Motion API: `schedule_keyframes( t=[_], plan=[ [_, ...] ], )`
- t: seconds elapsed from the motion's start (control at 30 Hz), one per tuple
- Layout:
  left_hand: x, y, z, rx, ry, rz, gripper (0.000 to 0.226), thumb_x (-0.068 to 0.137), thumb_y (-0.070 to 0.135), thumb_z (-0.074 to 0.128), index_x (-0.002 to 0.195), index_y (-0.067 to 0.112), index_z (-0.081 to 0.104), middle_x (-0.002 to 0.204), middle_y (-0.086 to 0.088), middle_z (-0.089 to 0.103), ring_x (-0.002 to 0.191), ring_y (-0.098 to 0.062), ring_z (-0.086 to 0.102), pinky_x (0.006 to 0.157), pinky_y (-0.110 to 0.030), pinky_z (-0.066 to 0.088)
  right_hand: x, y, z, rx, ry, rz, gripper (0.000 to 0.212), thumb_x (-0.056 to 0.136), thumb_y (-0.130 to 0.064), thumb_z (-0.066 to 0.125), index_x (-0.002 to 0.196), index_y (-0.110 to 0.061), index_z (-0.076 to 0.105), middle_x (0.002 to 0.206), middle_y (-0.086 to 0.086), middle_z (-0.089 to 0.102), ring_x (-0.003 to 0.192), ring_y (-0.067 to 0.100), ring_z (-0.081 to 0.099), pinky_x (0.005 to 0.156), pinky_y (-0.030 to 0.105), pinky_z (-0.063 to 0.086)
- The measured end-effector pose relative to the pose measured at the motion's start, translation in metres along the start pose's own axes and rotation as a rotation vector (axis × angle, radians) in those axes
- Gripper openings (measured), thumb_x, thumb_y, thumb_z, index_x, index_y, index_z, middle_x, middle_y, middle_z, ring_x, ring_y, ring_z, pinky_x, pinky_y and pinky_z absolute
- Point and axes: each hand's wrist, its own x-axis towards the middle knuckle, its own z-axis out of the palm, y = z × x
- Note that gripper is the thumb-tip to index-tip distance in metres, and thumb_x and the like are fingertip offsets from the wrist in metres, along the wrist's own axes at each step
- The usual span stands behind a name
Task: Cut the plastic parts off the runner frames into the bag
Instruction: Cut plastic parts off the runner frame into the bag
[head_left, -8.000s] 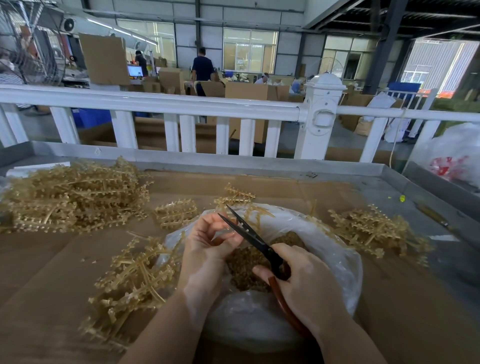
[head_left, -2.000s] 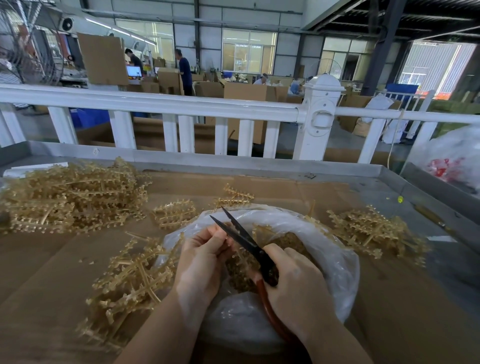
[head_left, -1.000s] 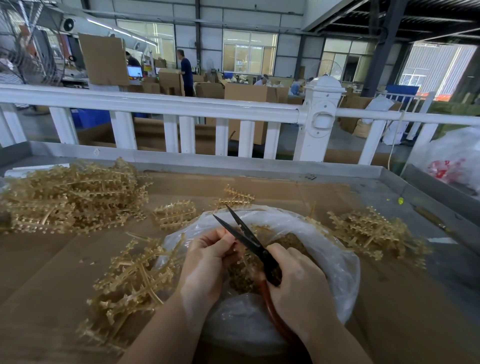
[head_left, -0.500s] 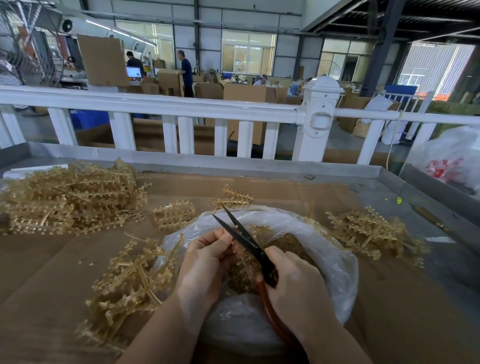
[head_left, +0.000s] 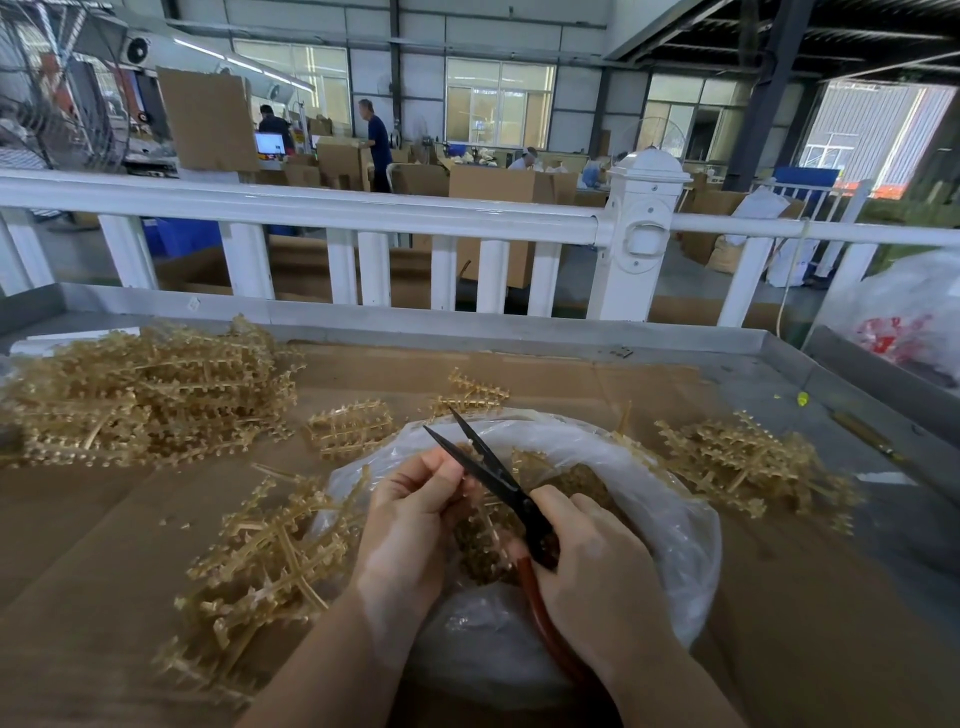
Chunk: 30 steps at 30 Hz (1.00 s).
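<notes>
Two hands work over the clear plastic bag (head_left: 675, 530), which sits w/ its mouth rolled open on the cardboard-covered tabletop (head_left: 104, 519), near the front edge, about mid-width. Left hand (head_left: 410, 525) pinches a tan runner frame (head_left: 488, 514) betw. thumb and fingers, holding it over the bag mouth; most of that frame is hidden behind the hand. Right hand (head_left: 597, 566) grips the scissors (head_left: 498, 478) by the reddish-brown handle, fingers curled round it. Black blades are parted, tips pointing up and away toward the back edge, w/ the left thumb touching the nearer blade. Cut parts (head_left: 587, 483) lie as a brown heap inside the bag.

Big stack of runner frames (head_left: 145, 395) sits at the back-left corner. Loose pile (head_left: 270, 556) lies just left of the bag, touching its rim. Small pile (head_left: 348, 428) and another frame (head_left: 472, 392) lie behind the bag. Another pile (head_left: 748, 462) is to the bag's right. White railing (head_left: 363, 213) runs behind the back edge.
</notes>
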Motion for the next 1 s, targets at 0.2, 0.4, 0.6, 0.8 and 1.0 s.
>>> schedule_keyframes(
  t=[0.2, 0.4, 0.6, 0.8, 1.0],
  plan=[
    [0.0002, -0.0005, 0.0001, 0.009, -0.039, -0.002, 0.012, 0.073, 0.012, 0.059, 0.078, 0.002, 0.060, 0.069, -0.014, 0.056, 0.064, -0.022, 0.054, 0.066, -0.034, 0.051, 0.0008, -0.0007, 0.0001, 0.032, 0.000, -0.004, 0.018, 0.077, -0.031, 0.073, 0.091, -0.023, 0.066, 0.071, -0.007, 0.062, 0.062, 0.003, 0.053, 0.062, 0.001, 0.025],
    [0.0034, -0.0034, -0.0009, 0.010, -0.017, -0.026, 0.015, 0.072, 0.013, 0.059, 0.080, 0.001, 0.060, 0.070, -0.013, 0.059, 0.058, -0.019, 0.060, 0.056, -0.029, 0.056, 0.0008, -0.0020, 0.0009, -0.013, 0.000, -0.013, 0.018, 0.076, -0.032, 0.073, 0.087, -0.021, 0.064, 0.065, -0.005, 0.060, 0.056, 0.009, 0.056, 0.055, 0.012, 0.033],
    [0.0024, -0.0019, -0.0020, 0.016, -0.035, -0.033, 0.014, 0.072, 0.014, 0.060, 0.080, 0.002, 0.060, 0.071, -0.013, 0.059, 0.062, -0.020, 0.060, 0.062, -0.030, 0.055, 0.0012, -0.0023, -0.0001, -0.033, -0.033, -0.022, 0.017, 0.082, -0.036, 0.067, 0.091, -0.022, 0.063, 0.067, -0.006, 0.060, 0.057, 0.006, 0.049, 0.055, 0.008, 0.026],
    [0.0030, -0.0031, -0.0012, 0.022, -0.035, -0.030, 0.011, 0.073, 0.015, 0.061, 0.073, 0.004, 0.061, 0.068, -0.012, 0.058, 0.064, -0.024, 0.056, 0.065, -0.037, 0.052, 0.0021, 0.0000, 0.0003, -0.023, -0.067, -0.057, 0.022, 0.089, -0.046, 0.055, 0.095, -0.025, 0.059, 0.072, -0.007, 0.060, 0.063, 0.009, 0.054, 0.057, 0.016, 0.031],
    [0.0002, -0.0043, -0.0005, 0.044, -0.044, -0.024, 0.015, 0.074, 0.014, 0.063, 0.059, 0.013, 0.066, 0.067, -0.013, 0.060, 0.061, -0.025, 0.060, 0.061, -0.039, 0.055, 0.0017, 0.0010, -0.0015, -0.031, -0.007, -0.036, 0.018, 0.080, -0.042, 0.066, 0.088, -0.025, 0.063, 0.065, -0.010, 0.059, 0.056, 0.003, 0.054, 0.054, 0.010, 0.036]
  ],
)
